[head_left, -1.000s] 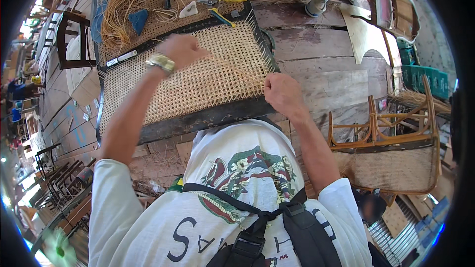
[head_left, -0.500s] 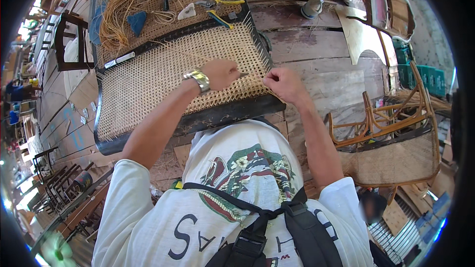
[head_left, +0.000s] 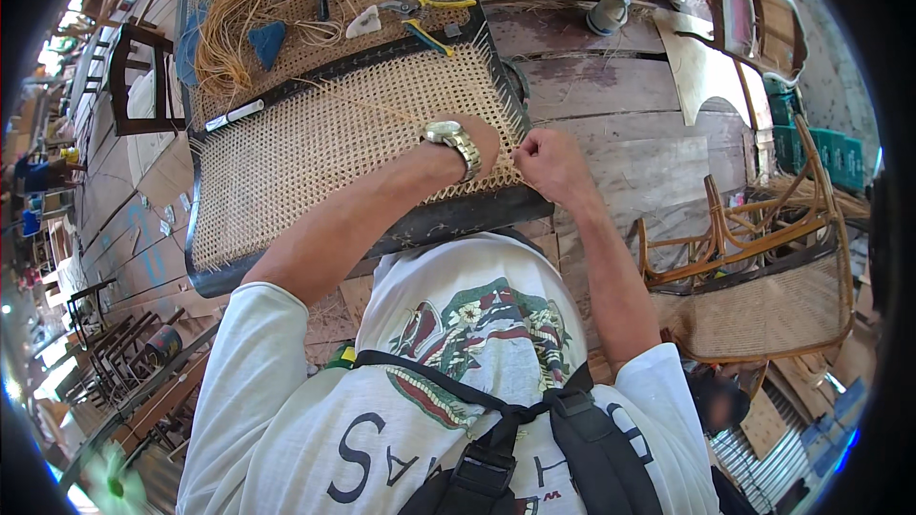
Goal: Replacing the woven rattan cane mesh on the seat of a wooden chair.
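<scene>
A panel of woven cane (head_left: pixel 315 153) lies before me in a dark frame (head_left: pixel 448 221), with loose strand ends along its right edge. My left hand (head_left: pixel 484 141), a metal watch on its wrist, is curled over the right part of the weave. Its fingertips are turned away, so what they hold is hidden. Close beside it, my right hand (head_left: pixel 549 164) pinches at the frame's right edge. Whatever lies between those fingers is too small to make out.
Beyond a dark crossbar lie a bundle of cane strands (head_left: pixel 229 38), a blue cloth (head_left: pixel 268 44), yellow-handled cutters (head_left: pixel 444 4), a second yellow-handled tool (head_left: pixel 428 37) and a white tube (head_left: pixel 235 114). A cane-seated chair (head_left: pixel 754 315) lies at right; a person (head_left: pixel 718 401) is at lower right.
My left hand has moved right, toward my right hand, and its wrist has turned. The thin dark pointed tool seen at its fingers is now hidden. My right hand has barely shifted.
</scene>
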Motion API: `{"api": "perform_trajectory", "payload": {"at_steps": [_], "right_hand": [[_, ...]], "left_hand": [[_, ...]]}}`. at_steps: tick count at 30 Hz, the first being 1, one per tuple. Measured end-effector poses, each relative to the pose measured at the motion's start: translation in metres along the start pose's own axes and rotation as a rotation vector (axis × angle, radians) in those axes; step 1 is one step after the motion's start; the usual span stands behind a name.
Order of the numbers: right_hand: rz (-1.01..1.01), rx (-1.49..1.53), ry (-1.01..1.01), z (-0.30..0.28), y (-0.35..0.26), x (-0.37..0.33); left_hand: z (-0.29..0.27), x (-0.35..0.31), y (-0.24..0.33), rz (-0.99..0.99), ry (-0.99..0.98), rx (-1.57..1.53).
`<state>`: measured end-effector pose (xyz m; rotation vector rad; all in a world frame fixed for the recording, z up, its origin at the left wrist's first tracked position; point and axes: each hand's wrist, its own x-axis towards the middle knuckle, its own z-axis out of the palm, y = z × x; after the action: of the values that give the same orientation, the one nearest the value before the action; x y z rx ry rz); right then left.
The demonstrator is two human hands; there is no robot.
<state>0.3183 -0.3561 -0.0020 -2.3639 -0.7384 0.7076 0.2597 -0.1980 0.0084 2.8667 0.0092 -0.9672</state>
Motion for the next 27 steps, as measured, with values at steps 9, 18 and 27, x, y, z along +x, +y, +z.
{"api": "perform_trajectory", "payload": {"at_steps": [9,18,27], "right_hand": [[-0.002,-0.018,-0.069,0.02,0.019,0.011],[0.073,-0.507,-0.249,0.007,-0.037,0.02],[0.013,-0.769,-0.262,0.022,-0.059,0.013]], "left_hand": [[0.056,-0.026,0.004,-0.137,0.333,-0.36],[0.048,0.012,-0.034,-0.122,-0.097,-0.857],[0.047,0.017,-0.044,-0.073,-0.158,-0.889]]}}
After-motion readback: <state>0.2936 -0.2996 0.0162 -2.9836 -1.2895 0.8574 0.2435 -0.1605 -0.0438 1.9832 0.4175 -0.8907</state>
